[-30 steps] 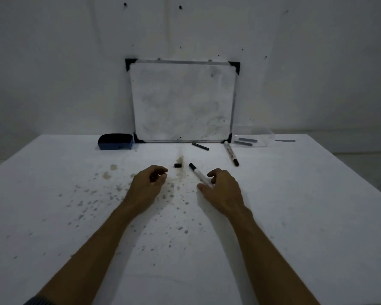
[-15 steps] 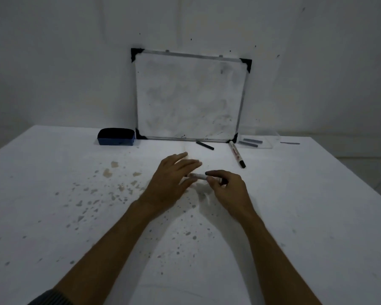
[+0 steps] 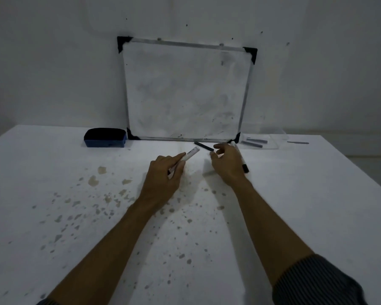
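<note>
My left hand [image 3: 163, 179] grips a white marker [image 3: 191, 153] whose far end points up and right toward the whiteboard [image 3: 185, 91]. That board leans on the wall at the back of the white table [image 3: 295, 205]. My right hand [image 3: 228, 167] hovers just right of the marker's end. Its fingers are loosely curled, thumb and forefinger are apart, and I see nothing held between them. A short black pen part [image 3: 204, 146] lies just beyond those fingertips. A second marker [image 3: 242, 160] with a black end lies partly hidden behind my right hand.
A blue and black eraser [image 3: 106, 138] sits left of the board's foot. Right of the board lies a transparent case [image 3: 264, 142] with dark sticks, and a thin dark strip [image 3: 298, 142] lies further right. Brown and grey stains speckle the table's left and middle.
The white marker passed from my right hand to my left hand, which has lifted it toward the board. My right hand let go and moved right and away. The view tilted up.
</note>
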A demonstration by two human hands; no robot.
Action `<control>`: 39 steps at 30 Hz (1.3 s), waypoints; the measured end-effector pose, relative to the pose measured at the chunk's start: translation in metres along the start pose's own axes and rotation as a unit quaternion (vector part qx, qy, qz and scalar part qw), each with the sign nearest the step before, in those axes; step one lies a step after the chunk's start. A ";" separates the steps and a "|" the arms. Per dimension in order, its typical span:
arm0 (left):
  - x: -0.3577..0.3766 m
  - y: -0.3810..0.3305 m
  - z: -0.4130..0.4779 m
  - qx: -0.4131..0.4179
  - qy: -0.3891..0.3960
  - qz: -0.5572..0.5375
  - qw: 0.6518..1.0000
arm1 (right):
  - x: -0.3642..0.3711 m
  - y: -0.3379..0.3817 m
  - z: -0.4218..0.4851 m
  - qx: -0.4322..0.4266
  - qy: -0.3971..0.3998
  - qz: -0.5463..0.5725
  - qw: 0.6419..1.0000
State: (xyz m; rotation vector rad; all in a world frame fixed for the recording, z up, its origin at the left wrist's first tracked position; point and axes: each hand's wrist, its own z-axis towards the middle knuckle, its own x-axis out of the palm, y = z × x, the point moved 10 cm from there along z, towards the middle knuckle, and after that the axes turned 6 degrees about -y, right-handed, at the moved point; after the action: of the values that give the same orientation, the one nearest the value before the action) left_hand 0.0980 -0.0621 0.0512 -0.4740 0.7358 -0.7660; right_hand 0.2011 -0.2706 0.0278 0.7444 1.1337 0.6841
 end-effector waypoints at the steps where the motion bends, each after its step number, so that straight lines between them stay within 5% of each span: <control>1: 0.000 0.005 0.001 -0.006 -0.003 -0.006 1.000 | 0.011 0.001 0.007 -0.011 0.007 -0.031 0.999; 8: -0.006 0.020 0.005 -0.027 -0.062 0.007 0.998 | 0.032 0.005 0.028 -0.042 -0.056 -0.160 0.985; 14: -0.009 0.037 0.004 -0.121 -0.063 -0.007 0.991 | 0.002 0.001 -0.024 -0.022 -0.055 0.076 0.995; 19: -0.006 0.032 0.001 -0.206 -0.008 -0.161 0.965 | -0.019 -0.008 -0.070 -0.010 -0.023 0.228 0.973; 22: -0.013 0.025 -0.002 -0.222 0.031 -0.186 0.957 | -0.030 -0.022 -0.083 0.036 -0.010 0.336 0.941; 26: -0.014 0.007 -0.017 -0.182 0.088 -0.203 0.958 | -0.019 -0.032 -0.081 0.156 0.045 0.518 0.840; 29: -0.012 0.007 -0.037 -0.188 0.094 -0.231 0.950 | -0.008 -0.026 -0.085 0.182 0.097 0.547 0.811; 39: -0.006 0.014 -0.040 -0.186 0.109 -0.227 0.950 | 0.007 -0.015 -0.083 0.176 0.119 0.530 0.821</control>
State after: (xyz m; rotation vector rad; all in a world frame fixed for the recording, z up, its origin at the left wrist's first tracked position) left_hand 0.0711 -0.0537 0.0187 -0.9327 1.0025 -1.1273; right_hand 0.1256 -0.2594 -0.0082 1.6900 1.0129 1.5556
